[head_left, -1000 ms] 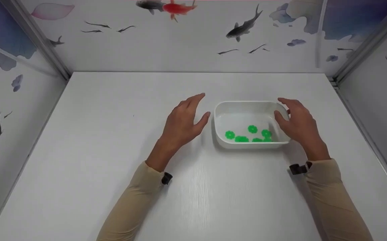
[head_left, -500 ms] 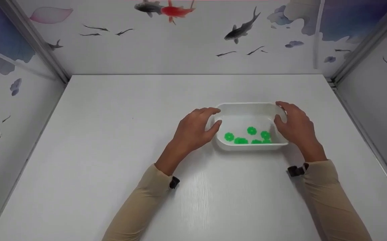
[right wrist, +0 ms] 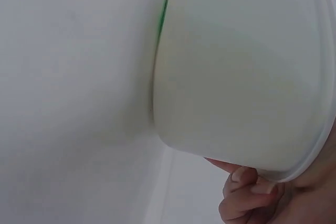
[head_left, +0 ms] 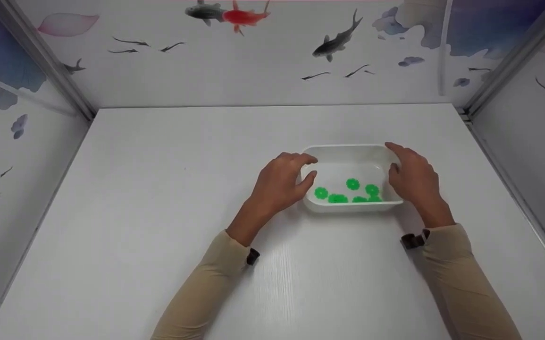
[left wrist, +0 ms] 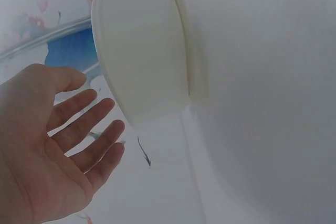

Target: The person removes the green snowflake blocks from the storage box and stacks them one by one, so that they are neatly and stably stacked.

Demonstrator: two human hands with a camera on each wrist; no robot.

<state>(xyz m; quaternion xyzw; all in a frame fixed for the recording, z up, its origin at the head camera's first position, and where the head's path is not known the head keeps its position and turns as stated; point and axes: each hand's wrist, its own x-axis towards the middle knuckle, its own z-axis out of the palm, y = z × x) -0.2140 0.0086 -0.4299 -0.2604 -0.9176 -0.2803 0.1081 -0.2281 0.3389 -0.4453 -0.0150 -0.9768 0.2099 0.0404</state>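
Note:
A white rectangular tub [head_left: 347, 208] with rounded corners stands on the table, right of centre. On its floor lie several bright green flower-shaped pieces [head_left: 353, 184], mostly along the near side. My left hand [head_left: 279, 182] is at the tub's left end, thumb and forefinger reaching over the rim; in the left wrist view the hand [left wrist: 58, 140] has spread, slightly bent fingers beside the outer wall [left wrist: 142, 51]. My right hand [head_left: 414, 177] grips the right end, thumb at the rim. In the right wrist view its fingers [right wrist: 244, 203] curl near the tub's rim, partly hidden by the wall.
The white table [head_left: 159, 212] is bounded by a back panel [head_left: 253, 71] printed with fish and by side panels on both sides. Small dark cameras, the left [head_left: 253, 256] and the right [head_left: 413, 241], are worn at the wrists.
My left hand has moved right, from apart from the tub to over its left rim. The right hand has closed in slightly on the right end. The tub and green pieces stay in place.

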